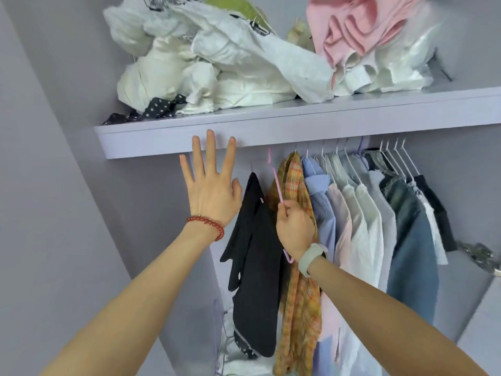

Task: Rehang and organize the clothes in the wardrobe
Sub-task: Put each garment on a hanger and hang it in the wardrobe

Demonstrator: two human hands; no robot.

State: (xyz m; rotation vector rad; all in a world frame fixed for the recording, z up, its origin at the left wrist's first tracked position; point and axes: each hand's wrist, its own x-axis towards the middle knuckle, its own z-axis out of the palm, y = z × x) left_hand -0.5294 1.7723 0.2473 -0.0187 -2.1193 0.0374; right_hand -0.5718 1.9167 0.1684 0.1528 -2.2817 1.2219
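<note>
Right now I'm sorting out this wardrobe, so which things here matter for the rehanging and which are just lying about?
Part of the job:
right hand gripping the pink hanger
open left hand
black garment
plaid shirt
hung shirts

Just lying about:
clothes pile on the shelf

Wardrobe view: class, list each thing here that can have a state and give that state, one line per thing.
Left hand: open, fingers spread, raised before the shelf edge.
Right hand: grips the pink hanger.
Pink hanger: tilted, hook up near the rail.
Black garment: hanging.
Plaid shirt: hanging.
Shirts and jeans: hung in a row.
Shelf: piled with crumpled clothes, unfolded.
</note>
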